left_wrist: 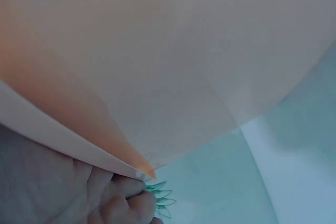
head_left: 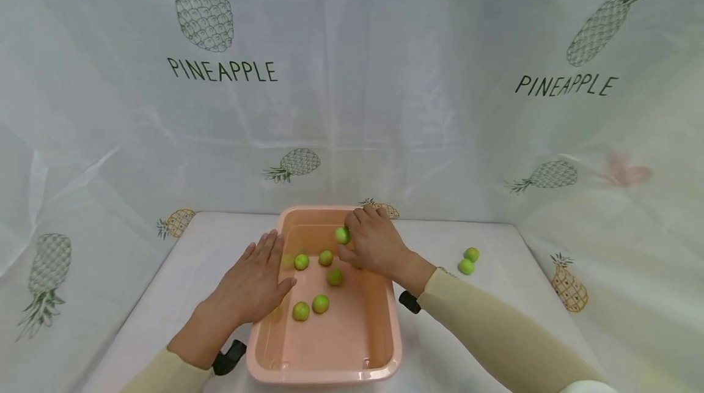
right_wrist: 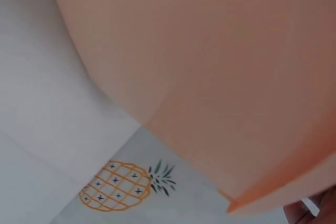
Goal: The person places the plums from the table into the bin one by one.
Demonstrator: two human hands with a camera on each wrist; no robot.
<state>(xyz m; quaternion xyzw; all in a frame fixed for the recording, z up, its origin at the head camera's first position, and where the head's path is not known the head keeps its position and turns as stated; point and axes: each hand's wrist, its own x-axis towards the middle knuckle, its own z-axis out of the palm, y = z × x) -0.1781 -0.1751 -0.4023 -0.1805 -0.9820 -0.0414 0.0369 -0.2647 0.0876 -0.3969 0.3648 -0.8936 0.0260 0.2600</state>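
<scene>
A pink plastic basin (head_left: 335, 344) stands on the white table, with several small round green fruits, such as one fruit (head_left: 321, 303), lying on its floor. Over the basin's far right part, my right hand (head_left: 376, 243) holds a green fruit (head_left: 342, 235) between thumb and curled fingers. My left hand (head_left: 255, 283) rests on the left rim, fingers nearly straight and thumb reaching inward. In the left wrist view, the palm (left_wrist: 63, 182) lies along the rim beside the outer wall (left_wrist: 173, 61). The right wrist view shows mostly basin wall (right_wrist: 194, 61); the held fruit is hidden there.
To the right of the basin, two more green fruits (head_left: 466, 266) lie together on the white tabletop (head_left: 440, 332). A pale sheet (head_left: 385, 106) printed with pineapples hangs behind and around the table. Black bands (head_left: 230, 357) are on both wrists.
</scene>
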